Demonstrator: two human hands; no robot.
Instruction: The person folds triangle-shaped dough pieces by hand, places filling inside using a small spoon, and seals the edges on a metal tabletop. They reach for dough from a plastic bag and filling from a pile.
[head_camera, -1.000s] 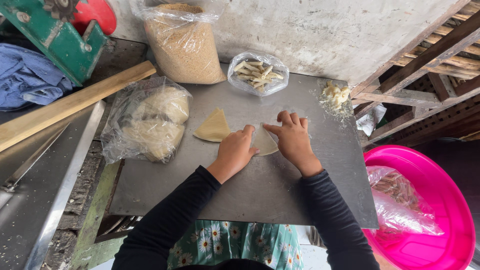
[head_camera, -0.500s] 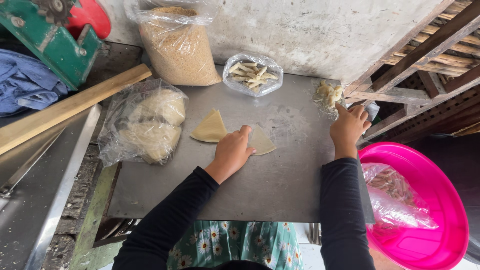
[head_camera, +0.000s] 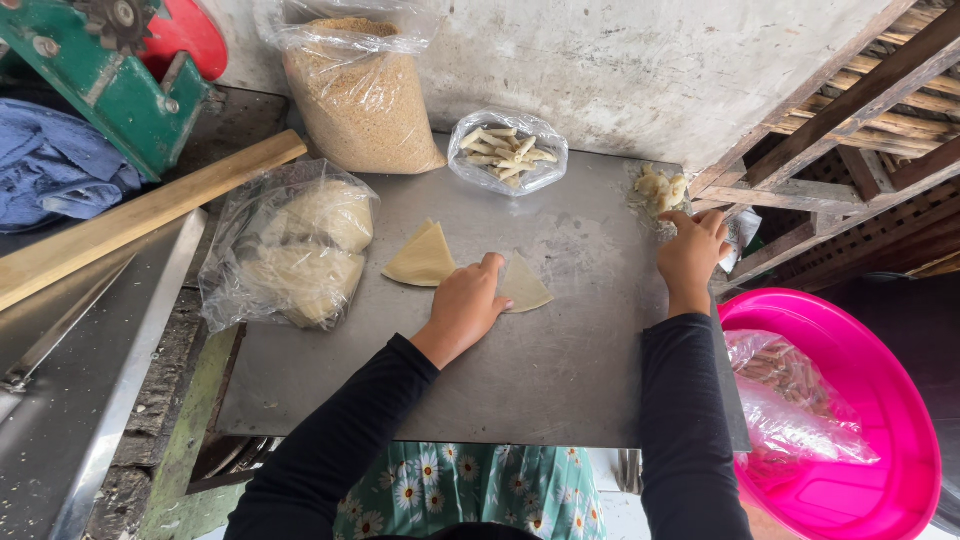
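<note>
a bag of dough (head_camera: 292, 245) is lying at the left — the left hand (head_camera: 466, 305) is pressing flat, fingers spread, on a wrapper (head_camera: 522, 284) mid-tray (head_camera: 560, 380) (another wrapper (head_camera: 424, 256) beside), the right hand (head_camera: 692, 252) is curling loosely near the filling (head_camera: 660, 187), holding nothing.

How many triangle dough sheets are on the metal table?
2: one dough sheet lies free near the table's middle; the other sheet lies partly under the left hand. More may be hidden.
</note>
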